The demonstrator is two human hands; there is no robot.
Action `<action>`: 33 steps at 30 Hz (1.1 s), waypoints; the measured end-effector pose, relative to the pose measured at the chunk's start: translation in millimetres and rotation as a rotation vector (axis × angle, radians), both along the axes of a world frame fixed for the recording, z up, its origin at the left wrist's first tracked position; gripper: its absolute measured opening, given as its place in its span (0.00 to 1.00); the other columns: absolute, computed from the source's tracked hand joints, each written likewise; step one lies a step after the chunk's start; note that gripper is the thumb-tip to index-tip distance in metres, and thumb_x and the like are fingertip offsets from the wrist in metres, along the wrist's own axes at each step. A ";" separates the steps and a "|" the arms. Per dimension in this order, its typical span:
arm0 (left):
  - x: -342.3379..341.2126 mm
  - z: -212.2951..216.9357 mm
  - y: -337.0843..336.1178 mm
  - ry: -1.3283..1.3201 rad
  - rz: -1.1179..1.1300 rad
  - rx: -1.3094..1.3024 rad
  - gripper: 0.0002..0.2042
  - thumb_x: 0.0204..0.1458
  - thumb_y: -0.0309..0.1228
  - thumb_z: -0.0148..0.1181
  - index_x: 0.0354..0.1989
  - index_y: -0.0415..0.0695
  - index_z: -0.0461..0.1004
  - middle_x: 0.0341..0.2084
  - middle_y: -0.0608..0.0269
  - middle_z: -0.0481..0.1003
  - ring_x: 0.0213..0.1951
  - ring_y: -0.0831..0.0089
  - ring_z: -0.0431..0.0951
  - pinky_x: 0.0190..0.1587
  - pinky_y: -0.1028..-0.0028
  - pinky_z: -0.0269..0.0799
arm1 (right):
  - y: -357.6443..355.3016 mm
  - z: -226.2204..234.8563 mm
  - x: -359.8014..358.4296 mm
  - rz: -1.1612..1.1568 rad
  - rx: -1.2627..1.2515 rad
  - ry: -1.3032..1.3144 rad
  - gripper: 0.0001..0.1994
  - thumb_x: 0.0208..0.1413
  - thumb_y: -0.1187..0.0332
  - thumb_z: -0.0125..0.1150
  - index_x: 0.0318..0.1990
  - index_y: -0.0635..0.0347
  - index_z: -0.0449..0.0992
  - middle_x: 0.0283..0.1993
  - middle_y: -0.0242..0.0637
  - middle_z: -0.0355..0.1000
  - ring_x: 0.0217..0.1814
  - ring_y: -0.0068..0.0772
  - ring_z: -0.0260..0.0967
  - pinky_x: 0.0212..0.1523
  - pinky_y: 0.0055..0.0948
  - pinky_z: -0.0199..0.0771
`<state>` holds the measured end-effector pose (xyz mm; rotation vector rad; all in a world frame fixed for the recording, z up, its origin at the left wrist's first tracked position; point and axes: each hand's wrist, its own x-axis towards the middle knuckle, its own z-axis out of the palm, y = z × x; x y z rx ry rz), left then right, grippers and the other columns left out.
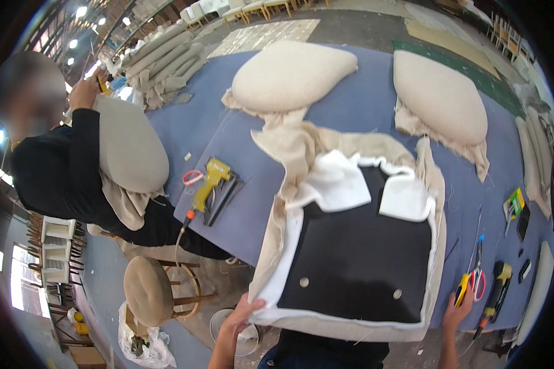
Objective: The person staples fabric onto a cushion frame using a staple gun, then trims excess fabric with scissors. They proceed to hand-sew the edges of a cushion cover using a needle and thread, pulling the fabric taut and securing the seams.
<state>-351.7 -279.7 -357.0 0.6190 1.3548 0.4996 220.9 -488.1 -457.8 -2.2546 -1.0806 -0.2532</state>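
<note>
Left hand (pixel 243 313) gripping seat cushion's (pixel 357 264) near edge, right hand (pixel 458 310) apparently touching red-handled scissors (pixel 476 277) beside it.

Your upturned seat cushion (pixel 351 258), black underside ringed by loose beige fabric, overhangs the tabletop's (pixel 351 111) near edge; red-handled scissors (pixel 477 280) lie right of it.
</note>
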 end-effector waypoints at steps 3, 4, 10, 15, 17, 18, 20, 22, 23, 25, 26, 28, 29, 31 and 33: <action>9.3 9.6 10.7 0.042 0.019 -0.019 0.35 0.47 0.34 0.76 0.62 0.33 0.67 0.49 0.54 0.77 0.45 0.66 0.80 0.46 0.67 0.78 | 6.7 14.8 -5.4 -0.012 -0.073 -0.009 0.28 0.48 0.75 0.64 0.60 0.65 0.71 0.55 0.52 0.71 0.58 0.57 0.68 0.62 0.47 0.64; 16.5 23.5 18.7 0.086 -0.023 -0.065 0.34 0.47 0.33 0.76 0.61 0.33 0.68 0.48 0.54 0.78 0.43 0.66 0.81 0.43 0.67 0.79 | 3.3 28.1 -14.8 -0.051 -0.102 0.044 0.29 0.47 0.73 0.65 0.60 0.66 0.71 0.54 0.52 0.72 0.58 0.57 0.68 0.62 0.47 0.63; 43.0 172.1 59.9 0.374 -0.296 0.196 0.25 0.48 0.29 0.71 0.55 0.34 0.74 0.45 0.54 0.78 0.42 0.65 0.79 0.44 0.65 0.75 | 23.2 106.5 -34.1 -0.039 -0.179 0.219 0.24 0.44 0.63 0.67 0.51 0.61 0.76 0.45 0.49 0.76 0.50 0.56 0.71 0.54 0.49 0.70; 154.6 334.9 129.6 0.768 -0.776 0.706 0.39 0.49 0.38 0.74 0.66 0.31 0.63 0.60 0.44 0.70 0.59 0.55 0.69 0.62 0.61 0.65 | 56.1 108.0 -22.3 -0.160 -0.274 0.499 0.21 0.50 0.57 0.63 0.46 0.64 0.74 0.36 0.56 0.77 0.42 0.60 0.75 0.42 0.57 0.74; 188.7 386.5 141.6 0.808 -0.946 0.769 0.42 0.50 0.41 0.74 0.69 0.34 0.60 0.65 0.42 0.65 0.65 0.51 0.64 0.67 0.60 0.58 | 38.2 141.8 -46.5 -0.211 -0.169 0.581 0.21 0.51 0.57 0.62 0.47 0.64 0.72 0.35 0.58 0.76 0.41 0.62 0.75 0.41 0.58 0.73; 220.9 412.6 131.8 0.879 -1.013 0.853 0.43 0.51 0.43 0.73 0.70 0.35 0.59 0.67 0.41 0.64 0.67 0.47 0.60 0.70 0.60 0.54 | 28.0 153.3 -51.1 -0.216 -0.128 0.615 0.21 0.51 0.57 0.62 0.47 0.64 0.72 0.35 0.59 0.76 0.40 0.63 0.75 0.41 0.58 0.73; 229.5 359.2 186.7 0.746 -0.867 1.556 0.28 0.45 0.28 0.73 0.56 0.33 0.73 0.44 0.52 0.78 0.48 0.64 0.78 0.55 0.67 0.71 | 1.8 148.4 -65.9 -0.238 -0.097 0.685 0.23 0.52 0.56 0.62 0.50 0.64 0.71 0.37 0.60 0.76 0.43 0.64 0.74 0.43 0.58 0.73; 300.4 383.1 163.3 0.328 -0.748 1.373 0.28 0.44 0.24 0.72 0.56 0.31 0.71 0.50 0.48 0.73 0.55 0.60 0.73 0.60 0.65 0.66 | -37.4 123.7 -92.5 -0.304 -0.103 0.676 0.23 0.52 0.55 0.63 0.49 0.64 0.73 0.39 0.59 0.76 0.44 0.63 0.74 0.44 0.57 0.74; 328.4 372.3 157.0 0.270 -0.563 1.460 0.29 0.43 0.24 0.74 0.56 0.32 0.70 0.51 0.49 0.73 0.54 0.60 0.73 0.60 0.65 0.66 | -63.3 97.5 -104.7 -0.348 -0.219 0.705 0.23 0.52 0.53 0.64 0.47 0.63 0.75 0.40 0.58 0.76 0.45 0.63 0.75 0.45 0.56 0.75; 349.1 325.4 156.0 0.164 -0.313 1.477 0.32 0.42 0.24 0.75 0.58 0.33 0.69 0.52 0.51 0.72 0.54 0.61 0.72 0.60 0.65 0.66 | -88.5 72.1 -117.1 -0.375 -0.378 0.719 0.21 0.52 0.52 0.66 0.42 0.61 0.78 0.40 0.56 0.77 0.45 0.61 0.75 0.47 0.54 0.76; 350.1 303.3 157.9 0.109 -0.272 1.425 0.33 0.42 0.24 0.76 0.59 0.34 0.68 0.53 0.52 0.72 0.54 0.62 0.72 0.60 0.65 0.66 | -93.0 79.0 -119.2 -0.368 -0.417 0.715 0.20 0.51 0.51 0.67 0.40 0.61 0.80 0.40 0.55 0.78 0.45 0.61 0.76 0.47 0.54 0.76; 355.6 289.5 149.3 0.012 -0.223 1.376 0.35 0.43 0.25 0.76 0.60 0.34 0.66 0.54 0.53 0.72 0.54 0.63 0.72 0.60 0.66 0.66 | -90.9 101.5 -123.7 -0.366 -0.393 0.702 0.21 0.50 0.51 0.69 0.40 0.61 0.80 0.39 0.54 0.78 0.45 0.61 0.76 0.47 0.53 0.76; 358.7 291.4 141.3 -0.013 -0.212 1.375 0.35 0.43 0.25 0.76 0.61 0.35 0.66 0.54 0.53 0.72 0.54 0.64 0.72 0.60 0.66 0.66 | -88.7 103.3 -124.1 -0.410 -0.386 0.752 0.22 0.49 0.50 0.70 0.40 0.62 0.80 0.39 0.54 0.78 0.45 0.61 0.76 0.47 0.53 0.76; 362.3 296.3 131.4 -0.002 -0.178 1.390 0.34 0.43 0.25 0.76 0.60 0.35 0.66 0.51 0.55 0.73 0.51 0.66 0.73 0.57 0.67 0.68 | -85.8 100.3 -126.6 -0.494 -0.377 0.860 0.24 0.48 0.50 0.71 0.41 0.63 0.80 0.39 0.54 0.78 0.44 0.61 0.76 0.47 0.53 0.76; 362.3 295.4 135.1 -0.032 -0.156 1.314 0.31 0.43 0.24 0.75 0.57 0.35 0.69 0.47 0.56 0.75 0.47 0.68 0.75 0.54 0.68 0.70 | -84.1 68.9 -115.7 -0.475 -0.447 0.900 0.25 0.48 0.49 0.72 0.40 0.65 0.80 0.40 0.56 0.78 0.45 0.61 0.76 0.47 0.54 0.75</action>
